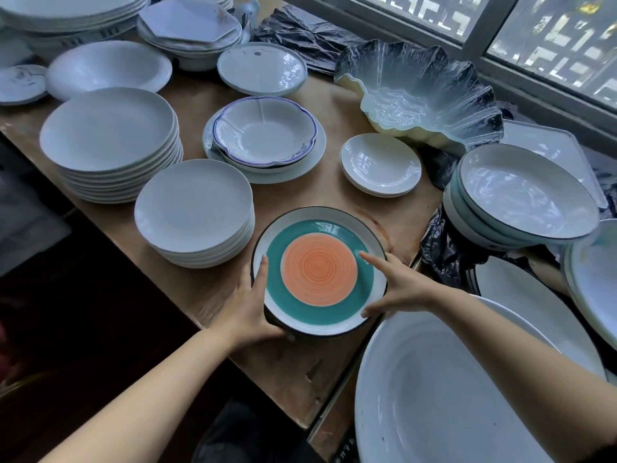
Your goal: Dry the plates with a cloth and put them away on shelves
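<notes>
The desk (187, 95) is wooden and carries crockery nearly edge to edge beside a window (500, 25).

Both forearms reach forward from the bottom of the view and meet on one striped plate (319, 270), which has an orange centre, a teal ring, a white band and a dark rim. It sits at the near edge of the desk, just right of the small stack. The left hand (247, 307) grips the plate's left rim: the thumb lies along the top of the rim and the fingers curl underneath, hidden. The right hand (397, 285) grips the right rim, the forefinger stretched across the teal ring and the thumb lying on the near rim. Whether the plate rests on the wood or is lifted clear cannot be told.

By size: a large white basin (434, 396) fills the near right corner. One ruffled bowl (420, 95), dark-edged and pale inside, stands by the window. The tall stack (110, 142) of white plates holds about ten. On the right, a stack of dark-rimmed bowls (527, 195) shows three or four. The small stack (195, 212) of white plates holds about eight and stands near the tall one. One wide white bowl (107, 68) sits behind the tall stack. A blue-rimmed scalloped bowl (265, 133) rests on other dishes, the lowest a flat plate. Two saucers (380, 163) lie stacked right of it. More piles at the far edge are too blurred to count. Crumpled black plastic (444, 242) lies under the right-hand dishes.
</notes>
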A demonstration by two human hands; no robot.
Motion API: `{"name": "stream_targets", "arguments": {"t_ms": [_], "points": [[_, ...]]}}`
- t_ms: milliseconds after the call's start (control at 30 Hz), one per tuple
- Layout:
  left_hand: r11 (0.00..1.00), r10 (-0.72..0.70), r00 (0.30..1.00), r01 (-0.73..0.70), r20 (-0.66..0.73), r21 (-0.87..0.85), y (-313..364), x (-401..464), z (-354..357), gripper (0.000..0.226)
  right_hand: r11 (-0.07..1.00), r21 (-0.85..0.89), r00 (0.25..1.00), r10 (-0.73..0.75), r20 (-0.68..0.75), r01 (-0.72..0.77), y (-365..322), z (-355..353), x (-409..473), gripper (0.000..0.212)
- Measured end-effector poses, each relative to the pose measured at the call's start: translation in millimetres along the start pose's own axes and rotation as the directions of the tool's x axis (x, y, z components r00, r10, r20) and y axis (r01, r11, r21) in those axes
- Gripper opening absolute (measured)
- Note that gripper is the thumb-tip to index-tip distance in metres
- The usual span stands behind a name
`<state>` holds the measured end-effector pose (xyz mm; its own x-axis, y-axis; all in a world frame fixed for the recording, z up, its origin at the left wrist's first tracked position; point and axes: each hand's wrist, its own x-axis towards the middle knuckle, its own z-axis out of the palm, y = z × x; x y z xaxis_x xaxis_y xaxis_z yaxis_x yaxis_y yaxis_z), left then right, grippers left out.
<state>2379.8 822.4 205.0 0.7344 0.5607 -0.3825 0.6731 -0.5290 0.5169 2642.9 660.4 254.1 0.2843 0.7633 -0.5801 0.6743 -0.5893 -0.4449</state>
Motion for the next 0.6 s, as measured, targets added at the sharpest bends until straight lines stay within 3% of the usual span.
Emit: {"name": "stream_targets", "arguments": {"t_ms": [333,467,600], "points": [[0.998,0.04,0.999,-0.041,0.03,0.04,0.7,-1.3,-4.9,0.153,0.998,-0.03,0.998,0.053,-0.017,-0.053,-8.6,2.1,-1.1,0.114],[0.993,0.072,0.995,-0.077,0.062,0.086,-2.8,-1.3,-14.5,0.146,0.997,0.007,0.989,0.077,-0.129,-0.076,-11.6,5.7,-3.2,0.105],[0.984,0.171,0.984,-0.173,0.039,0.049,-5.4,2.0,-44.0,0.113,0.999,0.007,0.944,0.052,-0.324,-0.053,-31.0,4.0,-8.9,0.09]]}}
